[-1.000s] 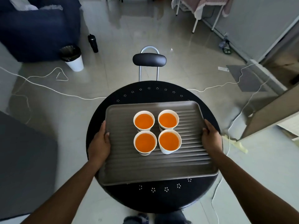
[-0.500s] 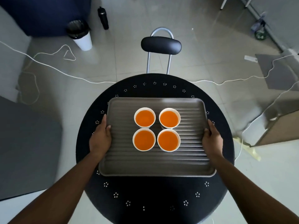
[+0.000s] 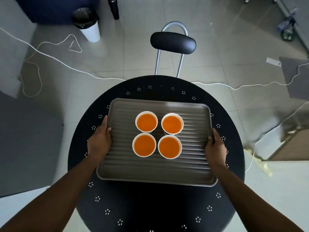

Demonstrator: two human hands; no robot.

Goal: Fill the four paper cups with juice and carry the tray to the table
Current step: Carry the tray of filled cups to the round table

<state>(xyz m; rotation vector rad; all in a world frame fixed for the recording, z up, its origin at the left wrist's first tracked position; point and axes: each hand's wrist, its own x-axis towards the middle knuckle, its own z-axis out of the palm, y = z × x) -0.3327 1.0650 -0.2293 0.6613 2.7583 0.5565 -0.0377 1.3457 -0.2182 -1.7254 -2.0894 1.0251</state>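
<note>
Both hands are clamped on the tray (image 3: 155,171): left hand (image 3: 99,141) has the left rim, right hand (image 3: 215,148) the right rim, thumbs on top and fingers tucked under where I can't see them. Tray's over the middle of the surface (image 3: 150,206), and I honestly can't tell if it's touched down. The four cups (image 3: 172,124) sit bunched in a square mid-tray with juice (image 3: 144,144) nearly at the brims, so that's the worry imo. Drop one side first or land it hard and the juice slops over. Fingers underneath could get pinched, and yanking them out would jolt everything. Cups that full might also skid or knock each other if the tray tips toward the chair (image 3: 173,43) at the far edge.
</note>
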